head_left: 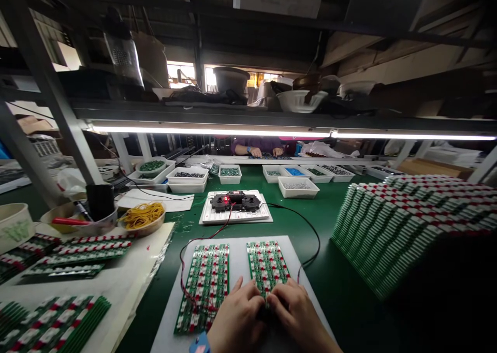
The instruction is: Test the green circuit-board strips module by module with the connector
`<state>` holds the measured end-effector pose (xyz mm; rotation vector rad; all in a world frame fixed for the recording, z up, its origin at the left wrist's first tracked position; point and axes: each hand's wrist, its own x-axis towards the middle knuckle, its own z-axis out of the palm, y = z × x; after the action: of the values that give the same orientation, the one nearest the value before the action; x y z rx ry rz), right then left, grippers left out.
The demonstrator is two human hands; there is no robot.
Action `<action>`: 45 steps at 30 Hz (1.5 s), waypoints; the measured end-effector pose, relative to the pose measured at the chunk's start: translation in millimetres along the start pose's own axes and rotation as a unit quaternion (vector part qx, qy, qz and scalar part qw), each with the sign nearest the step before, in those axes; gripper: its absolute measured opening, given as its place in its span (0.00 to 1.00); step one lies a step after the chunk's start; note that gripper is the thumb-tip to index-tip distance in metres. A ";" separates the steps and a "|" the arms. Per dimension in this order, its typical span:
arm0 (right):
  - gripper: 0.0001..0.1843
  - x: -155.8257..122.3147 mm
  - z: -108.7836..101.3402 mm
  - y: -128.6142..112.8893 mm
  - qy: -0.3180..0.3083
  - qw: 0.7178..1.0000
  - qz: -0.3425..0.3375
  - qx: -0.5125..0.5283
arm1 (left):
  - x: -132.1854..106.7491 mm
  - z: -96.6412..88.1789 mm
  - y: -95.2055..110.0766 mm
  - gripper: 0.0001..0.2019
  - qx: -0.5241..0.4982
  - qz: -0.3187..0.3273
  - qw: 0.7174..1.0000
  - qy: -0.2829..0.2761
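Two green circuit board panels with rows of white and red parts lie side by side on a white mat: a left panel [205,275] and a right panel [267,262]. Over the near part of the right panel, my left hand [240,311] is closed with fingers curled in and the thumb upward. My right hand [293,309] meets it there, fingertips pinched together. Whatever they hold is hidden. A red and black wire [182,270] crosses the left panel toward my left hand; a black cable [316,234] runs down behind my right hand.
A black device with a red display [235,201] sits on a white block ahead. White bins of small parts [298,187] stand behind it. At right rises a tall stack of panels [407,229]; at left are more panels [58,322] and rubber bands [143,216]. Another person's hands [254,151] work opposite.
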<state>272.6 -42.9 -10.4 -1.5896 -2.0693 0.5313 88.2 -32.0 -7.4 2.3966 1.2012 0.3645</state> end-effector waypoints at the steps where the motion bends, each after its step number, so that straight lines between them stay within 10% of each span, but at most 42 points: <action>1: 0.14 0.0 -2.1 -1.1 -0.007 1.000 0.003 0.005 | 0.2 0.1 0.0 0.14 0.001 -0.001 1.000 0.000; 33: 0.09 2.5 -15.5 -0.2 -0.036 0.991 0.029 0.125 | 3.0 -6.4 8.4 0.11 0.048 -0.005 0.998 -0.032; 45: 0.09 14.8 -12.2 -57.7 0.039 0.980 0.012 0.196 | -31.3 -86.6 14.3 0.12 0.029 -0.066 0.997 0.034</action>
<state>231.3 -43.0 34.2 -1.3788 -1.7558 0.8147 43.7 -42.3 73.9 2.3546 1.4099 0.3766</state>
